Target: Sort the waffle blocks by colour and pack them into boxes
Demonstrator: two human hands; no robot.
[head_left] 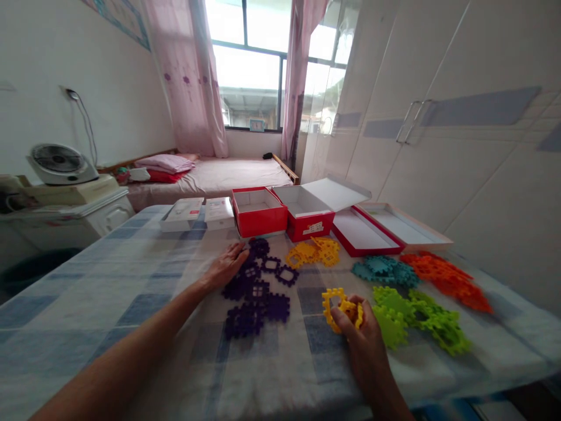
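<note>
The table (131,280) has a soft checked cloth on it, and it is the biggest thing here. Flat toy tiles lie on it in heaps, one colour to a heap.

The purple heap (256,295) is the biggest and lies right under and beside the left hand (225,266). That hand lies flat with its fingers stretched out, tips touching the purple tiles, holding nothing. The green heap (416,318) is just past the right hand's knuckles. The orange heap (447,278) and the blue heap (385,270) are farther out from the fingers. A yellow heap (313,252) lies ahead, between the two hands.

The right hand (362,333) has its fingers curled round a yellow tile (335,304). The tile sits at the fingertips, low on the cloth.

The tile looks light, hard and thin, like plastic. It has a bumpy edge and a hole in the middle, so I think pinching the edge or hooking a finger in the hole would hold it well. It should not break easily.

Beyond the fingers stand two red boxes (258,216), both open and empty inside as far as I can see. A flat red box (359,234) and its lid (407,225) look empty too. Two white boxes (197,213) are shut.
</note>
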